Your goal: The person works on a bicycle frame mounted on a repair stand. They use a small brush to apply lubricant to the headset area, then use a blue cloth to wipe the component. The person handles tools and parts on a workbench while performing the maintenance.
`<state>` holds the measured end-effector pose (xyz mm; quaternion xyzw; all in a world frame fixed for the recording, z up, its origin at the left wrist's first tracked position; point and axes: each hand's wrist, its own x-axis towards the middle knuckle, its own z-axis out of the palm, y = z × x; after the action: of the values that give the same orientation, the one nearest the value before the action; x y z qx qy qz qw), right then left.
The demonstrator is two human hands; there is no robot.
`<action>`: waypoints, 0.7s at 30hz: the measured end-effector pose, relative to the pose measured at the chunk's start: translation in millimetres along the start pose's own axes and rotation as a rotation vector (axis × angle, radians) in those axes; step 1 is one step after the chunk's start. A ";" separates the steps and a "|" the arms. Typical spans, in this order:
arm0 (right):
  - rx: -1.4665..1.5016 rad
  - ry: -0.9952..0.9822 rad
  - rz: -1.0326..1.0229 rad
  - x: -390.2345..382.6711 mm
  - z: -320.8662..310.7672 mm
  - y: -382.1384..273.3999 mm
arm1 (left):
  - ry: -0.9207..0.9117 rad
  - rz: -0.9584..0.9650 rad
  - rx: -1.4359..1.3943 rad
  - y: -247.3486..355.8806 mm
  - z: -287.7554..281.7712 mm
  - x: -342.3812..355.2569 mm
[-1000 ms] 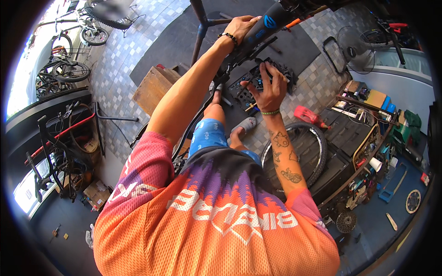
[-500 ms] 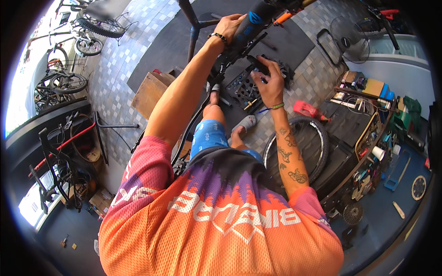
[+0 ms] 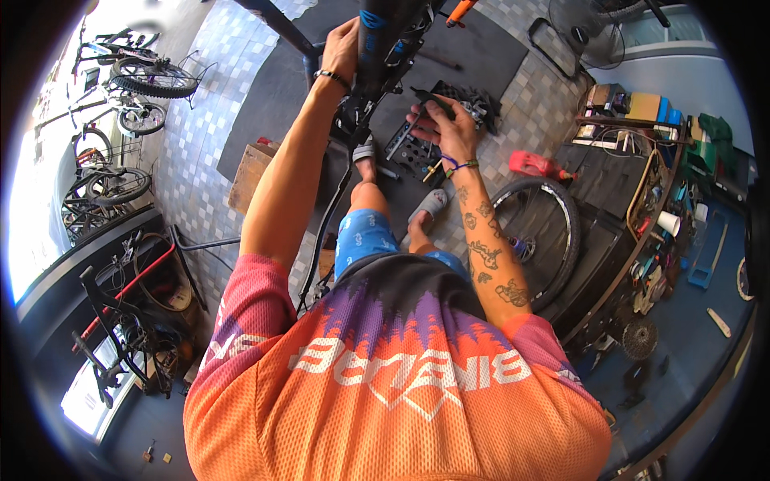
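My left hand [image 3: 342,54] grips the dark bicycle frame [image 3: 370,56], its fingertips hidden behind the tube. To the right of the frame, my right hand [image 3: 451,132] has its thumb pressed on a slim black object [image 3: 433,103], whose exact kind I cannot make out. Its other fingers are partly spread below, and the object stands apart from the frame. Beneath that hand on the mat, a dark perforated tool tray [image 3: 413,156] carries several small tools.
A detached wheel [image 3: 571,232] leans by the dark cabinet on the right, near a red bottle [image 3: 539,165]. Tools crowd the bench [image 3: 706,321]. A wooden box [image 3: 250,172] stands left of my legs; several parked bicycles [image 3: 120,184] line the far left.
The bicycle frame and my left hand now appear farther left as the view shifts. My right hand has turned and moved slightly left and lower, still with the black object.
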<state>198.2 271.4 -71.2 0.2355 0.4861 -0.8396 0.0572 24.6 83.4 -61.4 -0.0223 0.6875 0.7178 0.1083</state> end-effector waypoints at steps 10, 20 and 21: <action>-0.143 -0.038 -0.229 6.6 15.3 25.6 | -0.033 0.324 0.493 27.3 -24.1 -45.2; -0.470 -0.021 -0.586 13.4 15.3 18.3 | -0.191 -0.376 -0.036 52.9 -47.8 -59.7; -0.558 -0.027 -0.660 15.8 14.7 17.8 | -0.262 -0.228 0.156 50.8 -51.8 -57.7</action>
<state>185.1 251.9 -86.2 0.0321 0.7430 -0.6523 -0.1464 65.3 23.3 -3.8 0.0023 0.7141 0.6421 0.2790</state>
